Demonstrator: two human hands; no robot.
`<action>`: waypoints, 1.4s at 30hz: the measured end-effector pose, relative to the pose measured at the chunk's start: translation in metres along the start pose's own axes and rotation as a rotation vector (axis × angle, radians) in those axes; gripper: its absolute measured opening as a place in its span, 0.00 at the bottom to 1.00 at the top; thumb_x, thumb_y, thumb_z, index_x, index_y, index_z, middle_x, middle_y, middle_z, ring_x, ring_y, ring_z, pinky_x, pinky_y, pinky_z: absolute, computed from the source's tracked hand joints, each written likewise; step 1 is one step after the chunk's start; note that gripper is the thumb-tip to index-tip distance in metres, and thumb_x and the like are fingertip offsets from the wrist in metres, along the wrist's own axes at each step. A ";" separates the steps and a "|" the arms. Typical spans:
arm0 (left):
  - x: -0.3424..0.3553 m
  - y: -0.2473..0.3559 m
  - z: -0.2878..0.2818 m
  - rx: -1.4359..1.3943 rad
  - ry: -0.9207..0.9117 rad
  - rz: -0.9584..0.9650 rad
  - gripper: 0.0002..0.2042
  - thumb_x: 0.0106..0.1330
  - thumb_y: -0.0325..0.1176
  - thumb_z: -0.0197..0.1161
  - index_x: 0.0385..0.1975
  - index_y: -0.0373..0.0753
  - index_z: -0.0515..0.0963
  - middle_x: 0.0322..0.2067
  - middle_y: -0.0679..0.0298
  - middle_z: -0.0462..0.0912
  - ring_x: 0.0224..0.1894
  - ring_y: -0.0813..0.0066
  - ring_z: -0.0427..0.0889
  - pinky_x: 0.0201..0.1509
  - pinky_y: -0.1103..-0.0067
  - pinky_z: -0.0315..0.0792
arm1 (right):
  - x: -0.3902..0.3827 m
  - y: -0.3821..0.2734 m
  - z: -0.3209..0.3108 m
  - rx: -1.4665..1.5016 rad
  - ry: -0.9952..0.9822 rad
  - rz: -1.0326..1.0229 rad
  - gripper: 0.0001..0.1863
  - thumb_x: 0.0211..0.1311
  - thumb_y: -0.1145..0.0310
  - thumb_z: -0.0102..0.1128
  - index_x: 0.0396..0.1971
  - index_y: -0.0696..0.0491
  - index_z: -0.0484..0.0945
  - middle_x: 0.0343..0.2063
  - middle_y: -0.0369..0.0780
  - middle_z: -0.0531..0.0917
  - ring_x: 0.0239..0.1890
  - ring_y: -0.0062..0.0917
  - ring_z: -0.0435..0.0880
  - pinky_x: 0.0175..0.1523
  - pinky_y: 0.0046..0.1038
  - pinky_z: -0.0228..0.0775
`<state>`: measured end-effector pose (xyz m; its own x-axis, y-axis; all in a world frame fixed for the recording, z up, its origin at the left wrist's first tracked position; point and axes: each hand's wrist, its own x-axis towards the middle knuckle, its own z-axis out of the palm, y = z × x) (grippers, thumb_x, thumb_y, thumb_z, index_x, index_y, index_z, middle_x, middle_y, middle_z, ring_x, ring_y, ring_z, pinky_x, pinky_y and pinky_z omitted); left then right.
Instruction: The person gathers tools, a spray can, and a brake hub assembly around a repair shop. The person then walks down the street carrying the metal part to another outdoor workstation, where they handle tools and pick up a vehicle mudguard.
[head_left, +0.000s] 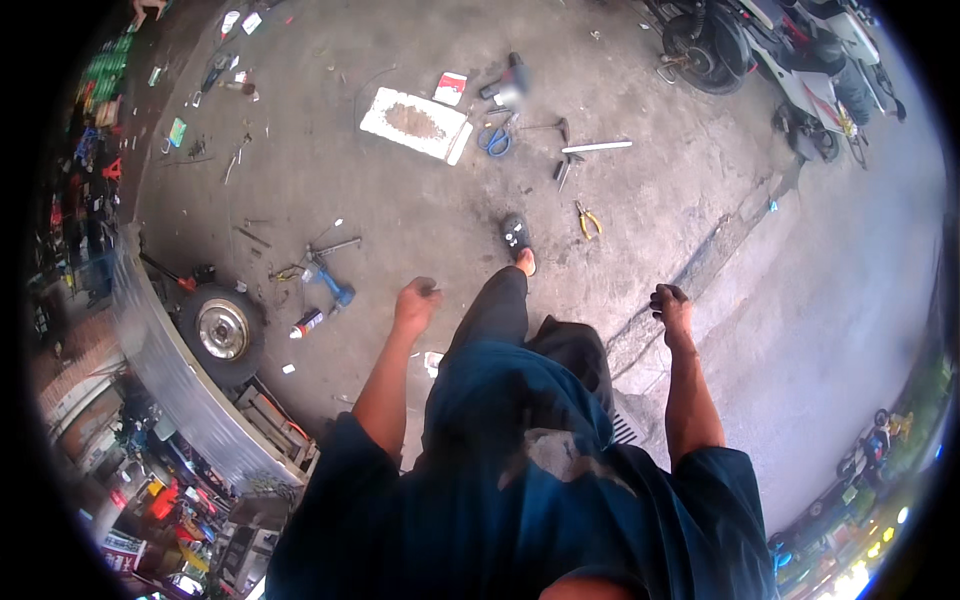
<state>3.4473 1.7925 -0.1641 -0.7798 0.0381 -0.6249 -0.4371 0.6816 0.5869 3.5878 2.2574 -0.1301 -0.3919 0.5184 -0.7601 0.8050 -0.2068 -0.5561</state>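
Both of my arms hang out to the sides above a stained concrete floor. The fingers of my left hand (416,305) are loosely curled, and I see nothing in them. Closest to it on the floor lie a blue tool (335,288) and a spray can (306,323). My right hand (672,306) has dark fingertips bent in toward the palm, with no object visible in it. Ahead, between the hands, my foot in a dark clog (516,234) is on the floor. Yellow-handled pliers (589,220) lie beyond it to the right.
Blue-handled scissors (495,138), a white rectangular piece (455,140) with a brown patch and a pale bar (598,146) lie ahead. A motorcycle (815,85) stands far right. At left, a wheel (248,365) sits beside a metal-sided counter (165,370). A crack (715,240) crosses the floor.
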 end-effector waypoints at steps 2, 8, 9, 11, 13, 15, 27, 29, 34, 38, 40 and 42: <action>-0.003 0.030 0.011 -0.026 -0.027 0.004 0.18 0.50 0.36 0.62 0.39 0.32 0.74 0.32 0.50 0.79 0.37 0.61 0.79 0.41 0.74 0.71 | 0.015 -0.012 0.000 -0.030 0.003 0.020 0.17 0.54 0.59 0.53 0.39 0.55 0.73 0.27 0.37 0.79 0.25 0.20 0.75 0.29 0.23 0.66; 0.027 0.095 0.014 -0.155 -0.014 -0.065 0.16 0.52 0.35 0.61 0.39 0.32 0.74 0.31 0.52 0.80 0.35 0.65 0.79 0.40 0.76 0.71 | 0.074 -0.074 0.016 -0.146 -0.139 0.006 0.19 0.53 0.58 0.55 0.38 0.56 0.73 0.25 0.36 0.78 0.24 0.19 0.75 0.28 0.22 0.65; 0.026 0.098 0.017 -0.205 0.019 -0.084 0.16 0.52 0.35 0.61 0.39 0.32 0.74 0.31 0.52 0.80 0.35 0.65 0.79 0.41 0.77 0.70 | 0.083 -0.085 0.019 -0.164 -0.146 0.007 0.19 0.53 0.58 0.55 0.38 0.56 0.73 0.25 0.36 0.78 0.24 0.19 0.75 0.28 0.22 0.65; 0.026 0.106 0.022 -0.266 0.059 -0.113 0.16 0.52 0.35 0.61 0.38 0.32 0.74 0.32 0.53 0.80 0.35 0.65 0.79 0.41 0.77 0.70 | 0.102 -0.108 0.023 -0.207 -0.208 -0.046 0.19 0.53 0.58 0.55 0.38 0.56 0.73 0.25 0.36 0.78 0.24 0.19 0.75 0.28 0.22 0.65; 0.022 0.107 0.025 -0.326 0.052 -0.185 0.16 0.53 0.34 0.60 0.39 0.31 0.74 0.31 0.53 0.80 0.35 0.65 0.79 0.41 0.76 0.70 | 0.123 -0.133 0.037 -0.271 -0.220 -0.063 0.18 0.53 0.58 0.54 0.38 0.56 0.74 0.25 0.36 0.78 0.24 0.18 0.74 0.28 0.22 0.64; 0.024 0.101 0.038 -0.317 0.098 -0.145 0.15 0.53 0.34 0.60 0.39 0.31 0.74 0.30 0.54 0.80 0.35 0.67 0.79 0.41 0.77 0.70 | 0.150 -0.156 0.052 -0.357 -0.266 -0.064 0.16 0.54 0.59 0.54 0.37 0.56 0.74 0.24 0.35 0.78 0.24 0.18 0.74 0.27 0.21 0.64; 0.182 0.088 0.240 -0.562 0.089 -0.230 0.13 0.56 0.26 0.60 0.41 0.32 0.71 0.28 0.63 0.78 0.31 0.82 0.75 0.37 0.85 0.69 | 0.519 -0.030 0.193 -0.867 -0.287 -0.457 0.13 0.50 0.62 0.57 0.26 0.58 0.78 0.19 0.37 0.78 0.21 0.24 0.74 0.28 0.28 0.64; 0.216 0.072 0.289 -0.579 0.047 -0.329 0.14 0.56 0.30 0.60 0.41 0.32 0.72 0.28 0.64 0.78 0.31 0.81 0.75 0.37 0.83 0.69 | 0.554 -0.009 0.220 -0.801 -0.273 -0.301 0.13 0.49 0.61 0.58 0.25 0.56 0.79 0.19 0.37 0.78 0.21 0.24 0.73 0.27 0.29 0.63; 0.321 0.015 0.374 -0.478 0.007 -0.653 0.21 0.51 0.45 0.60 0.37 0.33 0.74 0.30 0.50 0.79 0.36 0.55 0.78 0.39 0.70 0.70 | 0.569 -0.009 0.312 -0.689 0.025 0.311 0.22 0.47 0.49 0.60 0.35 0.51 0.77 0.26 0.37 0.78 0.25 0.27 0.74 0.30 0.33 0.65; 0.391 -0.037 0.425 -0.257 0.196 -0.562 0.23 0.49 0.45 0.62 0.39 0.33 0.72 0.31 0.48 0.78 0.37 0.51 0.77 0.40 0.65 0.69 | 0.555 0.000 0.346 -0.198 0.162 0.451 0.25 0.42 0.47 0.65 0.34 0.52 0.76 0.29 0.38 0.78 0.26 0.26 0.75 0.33 0.30 0.67; 0.416 -0.023 0.427 -0.240 0.218 -0.720 0.23 0.48 0.45 0.62 0.39 0.35 0.69 0.32 0.49 0.78 0.38 0.51 0.77 0.42 0.65 0.69 | 0.546 -0.001 0.346 -0.153 0.116 0.460 0.24 0.40 0.50 0.67 0.33 0.54 0.76 0.30 0.38 0.78 0.26 0.27 0.75 0.33 0.29 0.67; 0.438 0.003 0.434 -0.236 0.228 -0.742 0.23 0.47 0.45 0.63 0.38 0.35 0.69 0.32 0.49 0.78 0.39 0.51 0.77 0.42 0.65 0.69 | 0.577 0.016 0.326 -0.241 0.185 0.371 0.22 0.39 0.56 0.68 0.33 0.55 0.76 0.30 0.39 0.78 0.27 0.27 0.76 0.33 0.30 0.67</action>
<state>3.2988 2.1278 -0.6597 -0.3106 -0.5301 -0.7890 -0.9394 0.2977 0.1697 3.2298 2.2824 -0.6870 0.0096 0.5895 -0.8077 0.9644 -0.2191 -0.1484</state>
